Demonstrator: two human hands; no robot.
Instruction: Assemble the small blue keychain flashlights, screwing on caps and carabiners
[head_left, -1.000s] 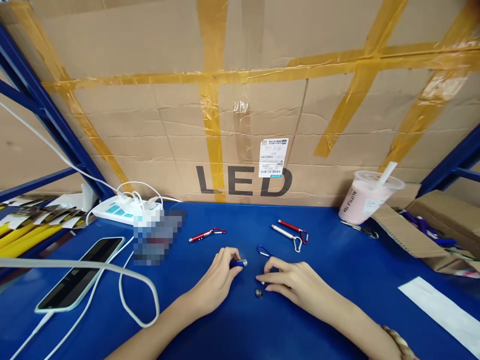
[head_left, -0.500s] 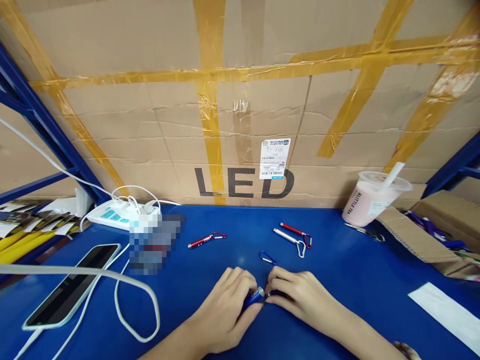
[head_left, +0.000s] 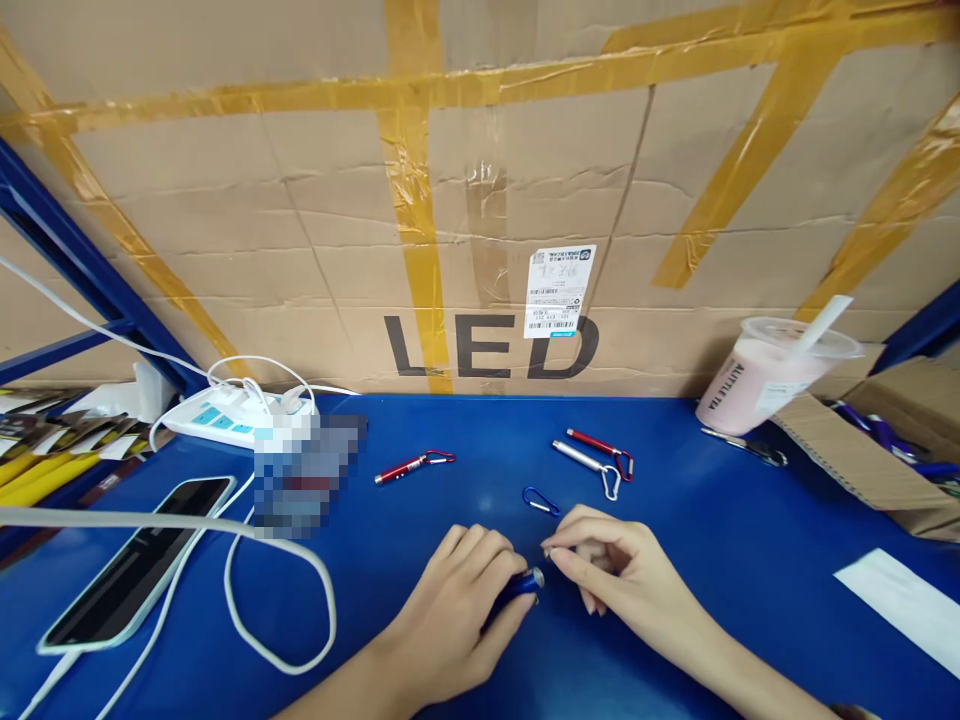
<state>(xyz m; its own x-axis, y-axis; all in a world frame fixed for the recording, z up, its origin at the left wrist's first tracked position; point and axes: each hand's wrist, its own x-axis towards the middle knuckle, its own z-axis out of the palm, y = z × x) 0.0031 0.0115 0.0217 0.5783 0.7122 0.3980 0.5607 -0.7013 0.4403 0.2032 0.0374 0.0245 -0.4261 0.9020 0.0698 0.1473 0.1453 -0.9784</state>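
Observation:
My left hand (head_left: 465, 610) is closed around a small blue flashlight (head_left: 519, 590), its silver end pointing right out of the grip. Just to the right, my right hand (head_left: 607, 560) pinches a tiny piece between thumb and forefinger, too small to make out. A narrow gap separates the two hands. Beyond them lies a blue carabiner (head_left: 541, 501). Farther back rest a silver penlight (head_left: 577, 456) and a red penlight (head_left: 592, 440), each with a carabiner clip. Another red penlight (head_left: 401, 469) with a clip lies to the left.
On the left are a phone (head_left: 139, 565) with a white cable (head_left: 330, 600), a power strip (head_left: 225, 420) and a blurred-out patch. At right stand a pink drink cup (head_left: 757, 385), keys (head_left: 757, 452), an open cardboard box (head_left: 847, 450) and a white paper strip (head_left: 904, 605). A large carton (head_left: 337, 250) forms the back.
My right hand has drawn away from the flashlight's silver end, up and to the right, with its fingers pinched. The left hand still holds the flashlight. The view has tilted slightly.

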